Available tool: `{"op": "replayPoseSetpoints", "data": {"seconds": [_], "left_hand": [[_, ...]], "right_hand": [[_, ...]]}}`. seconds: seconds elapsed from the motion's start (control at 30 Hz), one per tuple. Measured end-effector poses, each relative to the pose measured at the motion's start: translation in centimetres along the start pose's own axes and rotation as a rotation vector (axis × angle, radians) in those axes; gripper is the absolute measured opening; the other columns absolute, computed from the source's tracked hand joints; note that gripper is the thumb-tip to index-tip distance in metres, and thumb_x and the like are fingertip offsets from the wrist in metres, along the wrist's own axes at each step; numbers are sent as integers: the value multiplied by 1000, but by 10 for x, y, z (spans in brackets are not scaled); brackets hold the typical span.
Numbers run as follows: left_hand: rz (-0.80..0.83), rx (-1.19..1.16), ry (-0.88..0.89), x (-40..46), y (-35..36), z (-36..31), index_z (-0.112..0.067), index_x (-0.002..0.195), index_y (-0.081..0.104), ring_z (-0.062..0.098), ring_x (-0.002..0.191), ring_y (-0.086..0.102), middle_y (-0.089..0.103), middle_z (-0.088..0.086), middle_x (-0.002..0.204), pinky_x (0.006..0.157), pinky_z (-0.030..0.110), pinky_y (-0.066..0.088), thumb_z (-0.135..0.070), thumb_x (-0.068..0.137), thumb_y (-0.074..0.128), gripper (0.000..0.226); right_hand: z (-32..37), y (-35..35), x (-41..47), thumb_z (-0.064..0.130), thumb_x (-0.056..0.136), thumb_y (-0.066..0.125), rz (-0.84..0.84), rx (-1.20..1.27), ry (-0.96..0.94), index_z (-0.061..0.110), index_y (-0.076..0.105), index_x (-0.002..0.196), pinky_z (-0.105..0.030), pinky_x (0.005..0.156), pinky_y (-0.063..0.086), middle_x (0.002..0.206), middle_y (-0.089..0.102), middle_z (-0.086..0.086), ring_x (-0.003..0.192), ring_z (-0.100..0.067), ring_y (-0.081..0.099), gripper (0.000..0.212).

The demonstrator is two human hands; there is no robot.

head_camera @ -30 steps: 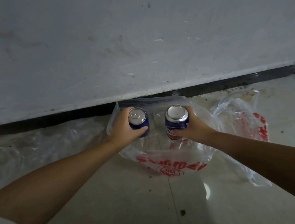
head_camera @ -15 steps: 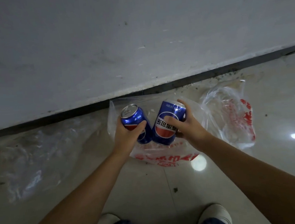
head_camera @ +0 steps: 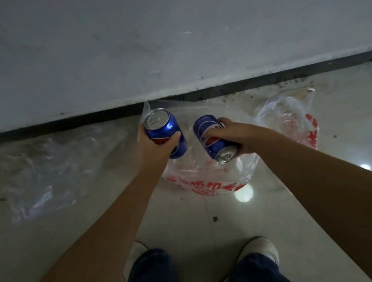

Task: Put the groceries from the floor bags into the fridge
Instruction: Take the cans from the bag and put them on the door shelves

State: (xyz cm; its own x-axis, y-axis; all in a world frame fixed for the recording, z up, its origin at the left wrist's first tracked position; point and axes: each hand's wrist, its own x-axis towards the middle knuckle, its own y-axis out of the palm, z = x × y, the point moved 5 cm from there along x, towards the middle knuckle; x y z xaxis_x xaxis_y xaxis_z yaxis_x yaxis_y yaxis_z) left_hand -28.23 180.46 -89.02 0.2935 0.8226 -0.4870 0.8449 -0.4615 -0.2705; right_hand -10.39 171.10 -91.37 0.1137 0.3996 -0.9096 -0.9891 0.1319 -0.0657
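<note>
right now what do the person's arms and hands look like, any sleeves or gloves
Both forearms are bare, with no sleeve in view. The left hand and the right hand wear no gloves, and no rings, watch or wristband can be seen. Lower down, the person wears dark blue trousers and light shoes.

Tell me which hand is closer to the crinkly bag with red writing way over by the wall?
Right. The right hand is beside that bag; the left hand is farther away, across both cans.

Home interior: tiled floor point(head_camera: 188, 226), plaster wall point(head_camera: 171, 41).
</note>
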Motion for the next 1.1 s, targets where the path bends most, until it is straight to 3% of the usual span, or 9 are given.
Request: {"op": "replayPoseSetpoints", "data": {"seconds": [0.07,0.13,0.23,0.4,0.63,0.73,0.87,1.03,1.1], "left_hand": [[31,32,11,-23,-8,-21,-28,107,45,-11,85,60,63,-24,89,78,9,46,-4,75,74,49],[72,72,28,-48,-17,-50,-35,94,43,-21,75,58,64,-26,75,66,-1,43,2,76,72,50],[89,90,29,-81,-40,-96,-31,106,43,-21,81,56,54,-25,94,69,-1,44,-2,72,76,56],[174,148,33,-136,-83,-196,-24,126,41,4,104,55,55,-14,111,90,22,44,-13,70,80,69],[269,250,137,-226,-133,-362,-26,121,43,-4,95,56,58,-16,105,77,8,42,-11,71,80,64],[290,230,166,-271,-146,-423,-29,117,46,-4,96,60,61,-15,108,82,17,45,-10,70,80,61],[332,169,248,-323,-149,-498,-40,109,47,-13,92,60,63,-17,106,73,8,47,-12,73,78,56],[444,-21,250,-371,-135,-565,-30,118,52,11,104,62,65,-6,111,89,32,52,-23,79,73,45],[503,-126,181,-387,-124,-582,-19,99,55,16,89,63,65,-2,94,81,34,53,-31,79,72,29]], "right_hand": [[15,-2,-34,30,76,73,-37,-218,-60,24,27,141,-33,67,56,117,56,-9,88,-22,64,79],[31,-4,-72,30,74,76,-40,-374,-126,21,31,138,-30,71,53,117,56,-8,91,-22,62,78],[51,-5,-136,29,76,75,-31,-393,-165,20,32,133,-29,72,53,110,55,-7,90,-22,62,72],[89,-4,-248,26,79,73,52,-342,-244,23,38,124,-23,63,54,100,58,-2,82,-16,65,57],[170,-18,-431,32,77,75,42,-601,-529,28,45,128,-18,73,54,114,61,3,94,-12,63,59],[194,-34,-515,29,76,77,13,-356,-561,37,34,131,-23,76,57,111,63,2,92,-12,67,70],[217,-55,-612,18,76,78,-53,70,-647,44,32,132,-29,82,56,107,69,-1,95,-13,69,77],[209,-46,-680,40,78,68,-62,754,-603,7,58,117,-39,79,56,98,70,-12,85,-26,69,52],[196,-38,-699,49,73,66,-10,1040,-517,5,65,110,-43,83,55,98,70,-15,84,-29,68,57]]}}
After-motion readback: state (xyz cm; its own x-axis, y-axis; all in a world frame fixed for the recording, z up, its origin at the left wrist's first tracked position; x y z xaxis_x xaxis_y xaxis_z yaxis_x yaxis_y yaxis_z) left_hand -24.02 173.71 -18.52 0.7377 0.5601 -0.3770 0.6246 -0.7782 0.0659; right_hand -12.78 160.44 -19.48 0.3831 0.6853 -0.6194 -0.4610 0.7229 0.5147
